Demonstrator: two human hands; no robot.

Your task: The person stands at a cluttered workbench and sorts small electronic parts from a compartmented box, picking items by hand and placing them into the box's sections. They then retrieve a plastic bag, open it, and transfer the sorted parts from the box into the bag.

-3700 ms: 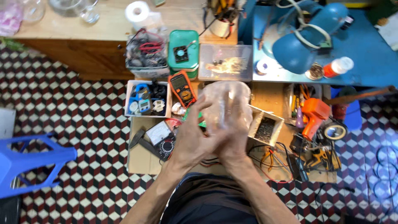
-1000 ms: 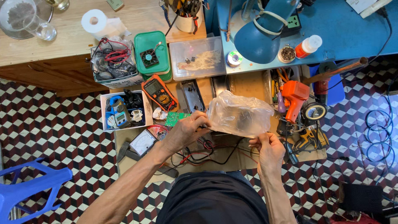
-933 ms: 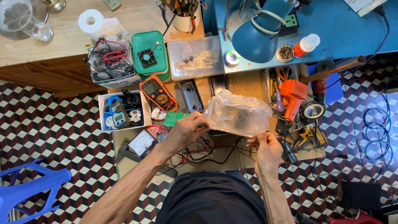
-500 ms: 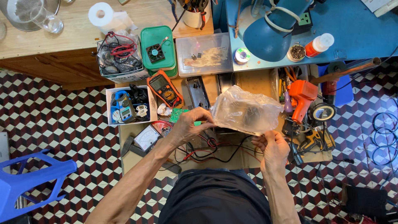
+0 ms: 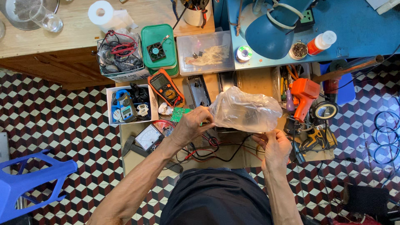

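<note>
Looking down from the head camera, we've got a crumpled clear plastic bag (image 5: 246, 112) held up between both hands over a low cardboard-topped work surface (image 5: 254, 156) that's buried in electronics stuff. Our left hand (image 5: 192, 125) is closed in a pinch on the bag's left end, fingers curled tight around the plastic. Our right hand (image 5: 275, 146) sits under the bag's lower right edge, fingertips pinching the plastic there, rest of the hand fairly relaxed. The bag looks puffed out, and what's inside is too hazy to make out. Under the hands there's a tangle of red and black wires (image 5: 216, 146). Just left of the left hand we see an analog meter (image 5: 149, 137), and up from that an orange multimeter (image 5: 166, 86) and a white box (image 5: 130, 104) with a blue clamp meter in it. Off to the right of the bag there's an orange soldering gun (image 5: 303, 96). Further up sit a green container (image 5: 158, 46) with a small fan on top and a clear plastic tub (image 5: 206, 52).
</note>
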